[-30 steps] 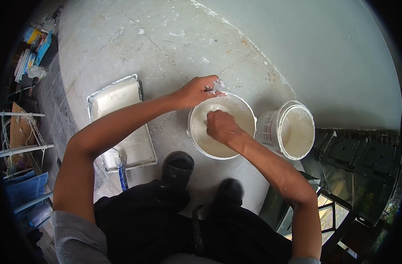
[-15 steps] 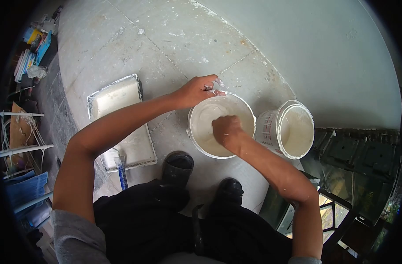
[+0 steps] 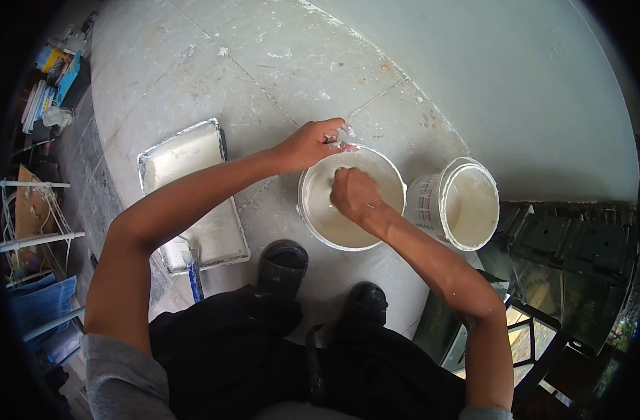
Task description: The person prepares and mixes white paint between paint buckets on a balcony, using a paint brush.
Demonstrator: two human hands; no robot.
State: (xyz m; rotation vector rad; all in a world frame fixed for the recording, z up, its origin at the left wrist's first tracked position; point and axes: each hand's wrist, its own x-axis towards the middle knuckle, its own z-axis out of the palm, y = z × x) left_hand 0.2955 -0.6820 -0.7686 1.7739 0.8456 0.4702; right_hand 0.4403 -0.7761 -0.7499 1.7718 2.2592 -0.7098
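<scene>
A round white bucket (image 3: 304, 218) with pale paint inside stands on the floor in front of me. My left hand (image 3: 318, 145) is at its far left rim, thumb and fingers curled around the edge, with white paint on the fingertips. Over the inside of the bucket is my right hand (image 3: 357, 194), closed in a fist. What it grips is hidden beneath the fingers. To the right, a second white bucket (image 3: 427, 204) with pale paint tilts toward the right in view.
A paint tray (image 3: 237, 241) holding white paint lies left of the bucket, with a blue-handled tool (image 3: 194, 277) at its near edge. Dark green metal pieces (image 3: 579, 241) are at the right. A rack (image 3: 40, 241) stands far left.
My right hand has moved slightly up and to the left inside the bucket's outline. My left hand stays at the rim.
</scene>
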